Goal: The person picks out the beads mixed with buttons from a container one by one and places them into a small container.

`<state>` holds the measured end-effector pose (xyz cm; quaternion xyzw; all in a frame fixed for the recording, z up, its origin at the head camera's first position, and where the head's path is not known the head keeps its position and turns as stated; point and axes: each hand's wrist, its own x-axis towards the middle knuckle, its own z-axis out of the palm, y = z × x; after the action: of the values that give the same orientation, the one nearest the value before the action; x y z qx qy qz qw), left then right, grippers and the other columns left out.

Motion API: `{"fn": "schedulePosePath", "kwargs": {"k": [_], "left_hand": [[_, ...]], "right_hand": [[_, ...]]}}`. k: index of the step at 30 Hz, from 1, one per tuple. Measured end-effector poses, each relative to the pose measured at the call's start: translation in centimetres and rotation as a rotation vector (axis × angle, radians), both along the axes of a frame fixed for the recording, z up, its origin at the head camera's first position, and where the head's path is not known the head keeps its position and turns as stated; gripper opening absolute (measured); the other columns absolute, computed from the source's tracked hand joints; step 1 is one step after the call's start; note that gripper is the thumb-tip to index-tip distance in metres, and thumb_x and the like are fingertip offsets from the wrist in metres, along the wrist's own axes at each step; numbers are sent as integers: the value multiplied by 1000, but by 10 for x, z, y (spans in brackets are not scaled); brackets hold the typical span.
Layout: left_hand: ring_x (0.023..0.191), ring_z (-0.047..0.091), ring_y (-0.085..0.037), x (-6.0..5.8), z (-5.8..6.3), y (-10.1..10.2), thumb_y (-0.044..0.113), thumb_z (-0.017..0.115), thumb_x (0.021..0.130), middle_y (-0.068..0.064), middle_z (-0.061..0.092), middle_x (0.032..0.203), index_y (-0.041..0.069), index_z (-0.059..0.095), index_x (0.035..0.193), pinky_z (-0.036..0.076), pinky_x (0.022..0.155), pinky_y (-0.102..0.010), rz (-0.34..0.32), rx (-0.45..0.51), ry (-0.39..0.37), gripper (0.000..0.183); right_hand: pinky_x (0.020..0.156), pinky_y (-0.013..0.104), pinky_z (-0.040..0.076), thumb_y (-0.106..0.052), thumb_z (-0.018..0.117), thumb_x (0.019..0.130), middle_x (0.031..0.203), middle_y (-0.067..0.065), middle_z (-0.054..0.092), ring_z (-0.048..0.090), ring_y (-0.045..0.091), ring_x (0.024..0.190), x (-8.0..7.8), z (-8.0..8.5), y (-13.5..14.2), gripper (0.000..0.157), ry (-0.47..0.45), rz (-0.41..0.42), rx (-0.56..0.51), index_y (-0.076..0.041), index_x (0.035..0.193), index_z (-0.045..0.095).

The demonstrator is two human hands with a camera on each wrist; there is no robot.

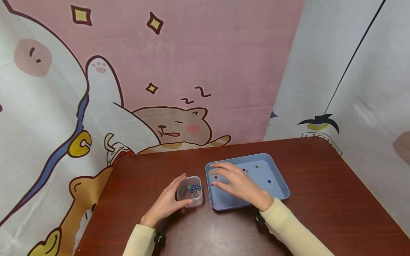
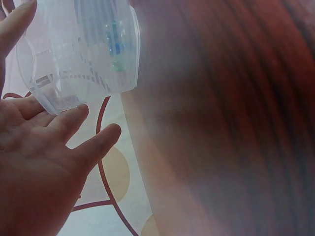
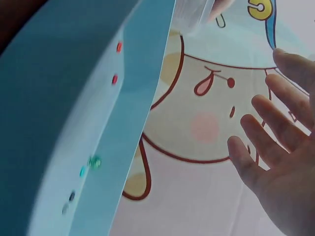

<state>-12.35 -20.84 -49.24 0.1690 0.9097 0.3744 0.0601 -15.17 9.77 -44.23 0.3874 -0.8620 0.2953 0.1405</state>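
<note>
My left hand (image 1: 164, 204) holds a small clear plastic box (image 1: 180, 196) on the table, fingers along its far left side and thumb at its near side. Blue and green beads (image 1: 194, 189) lie inside it; through the wall they look blurred in the left wrist view. Over the left part of a blue tray (image 1: 282, 179) hovers my right hand (image 1: 238, 180), its fingers spread and loosely bent, with nothing seen in them. Small beads lie scattered in the tray: a blue one (image 1: 269, 181), a green one (image 1: 257, 166), red ones (image 3: 114, 79) and pink ones (image 1: 217, 206).
The dark red-brown wooden table (image 1: 320, 199) carries the box and the tray side by side, a narrow gap between them. Behind the table's far edge hangs a pink and white cartoon cloth (image 1: 230, 71).
</note>
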Motion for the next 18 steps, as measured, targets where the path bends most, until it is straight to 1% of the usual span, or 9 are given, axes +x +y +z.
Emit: {"fn": "schedulePosePath", "kwargs": {"k": [4,9,14,18], "left_hand": [[145,43,-27,0,0,0,46,87,83,-5,37,165,12,41,158,38,115,-56,4,-4,5,94],[144,44,-28,1,1,1,47,87,83,-5,37,165,15,41,159,38,115,-56,7,-9,2,94],[145,43,-29,1,0,1,48,86,83,-6,36,165,13,40,159,37,115,-57,8,-12,-4,96],[145,44,-29,1,0,0,48,86,83,-6,36,165,16,40,159,38,115,-57,8,-12,-5,95]], "right_hand": [[103,47,51,-24,83,90,141,6,63,58,26,132,-5,3,12,32,-21,-26,17,-14,120,76],[105,49,50,-26,83,90,144,6,61,56,27,133,-12,8,26,37,-65,-41,71,-14,124,74],[103,51,50,-25,83,90,144,7,60,56,28,132,-21,7,38,38,-85,-48,91,-14,125,74],[102,51,51,-23,83,91,144,8,60,56,29,131,-29,5,47,38,-115,-48,104,-12,126,73]]}}
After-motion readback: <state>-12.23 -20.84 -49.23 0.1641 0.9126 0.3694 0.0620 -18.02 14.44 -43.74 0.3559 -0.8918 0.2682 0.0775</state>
